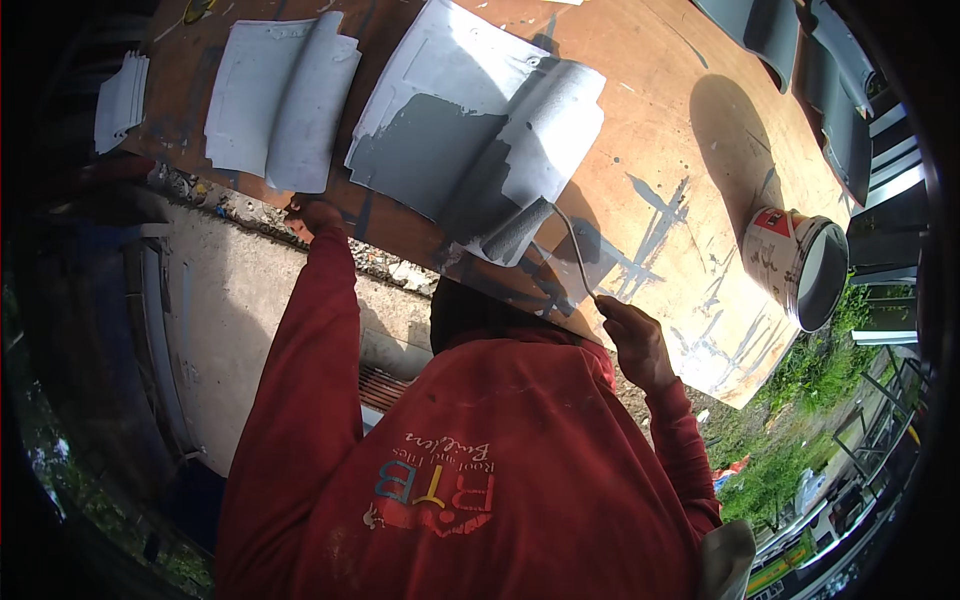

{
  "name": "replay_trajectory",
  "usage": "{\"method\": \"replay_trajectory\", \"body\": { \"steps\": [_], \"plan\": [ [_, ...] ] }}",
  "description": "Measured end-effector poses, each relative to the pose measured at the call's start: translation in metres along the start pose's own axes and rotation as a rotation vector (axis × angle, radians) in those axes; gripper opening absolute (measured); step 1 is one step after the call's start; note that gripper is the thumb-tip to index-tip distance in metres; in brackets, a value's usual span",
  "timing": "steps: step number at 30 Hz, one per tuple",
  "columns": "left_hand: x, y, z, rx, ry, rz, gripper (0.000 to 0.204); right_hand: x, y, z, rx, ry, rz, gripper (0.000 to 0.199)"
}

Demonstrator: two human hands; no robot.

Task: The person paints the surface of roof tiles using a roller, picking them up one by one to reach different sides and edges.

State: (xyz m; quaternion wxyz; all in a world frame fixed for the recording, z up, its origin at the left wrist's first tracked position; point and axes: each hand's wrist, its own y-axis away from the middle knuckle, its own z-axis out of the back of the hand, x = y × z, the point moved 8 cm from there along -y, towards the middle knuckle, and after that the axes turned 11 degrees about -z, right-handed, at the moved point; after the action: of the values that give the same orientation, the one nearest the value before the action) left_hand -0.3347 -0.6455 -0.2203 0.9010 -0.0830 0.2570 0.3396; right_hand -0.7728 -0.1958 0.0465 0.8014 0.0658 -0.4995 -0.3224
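My right hand (pixel 637 342) is closed round the thin bent metal handle of a paint roller (pixel 514 233). The roller's grey sleeve rests at the near edge of a curved roof tile (pixel 430 140). Dark grey paint coats the tile's lower part and part of its raised roll; the upper part is pale. At the front edge of the wooden board (pixel 640 130), my left hand (pixel 316 216) is curled beside the lower end of a second, pale tile (pixel 285 100). What its fingers grip, if anything, is hidden.
A white paint bucket (pixel 785 262) with grey inside stands at the board's right edge. Dark grey tiles (pixel 755 35) lie at the far right, and a partly seen pale tile (pixel 122 102) at the far left. Grey paint streaks mark the board. Grass (pixel 800 385) grows beyond its right corner.
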Motion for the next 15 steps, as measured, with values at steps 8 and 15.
{"method": "replay_trajectory", "body": {
  "steps": [8, 15],
  "plan": [
    [-0.013, 0.025, 0.024, -0.170, 0.090, -0.135, 0.053, 0.128, -0.143, -0.046, 0.073, 0.512, 0.099, 0.032],
    [-0.032, 0.040, 0.043, 0.038, 0.170, -0.095, 0.063, 0.136, -0.186, -0.048, 0.138, 0.434, 0.196, 0.028]
  ]
}}
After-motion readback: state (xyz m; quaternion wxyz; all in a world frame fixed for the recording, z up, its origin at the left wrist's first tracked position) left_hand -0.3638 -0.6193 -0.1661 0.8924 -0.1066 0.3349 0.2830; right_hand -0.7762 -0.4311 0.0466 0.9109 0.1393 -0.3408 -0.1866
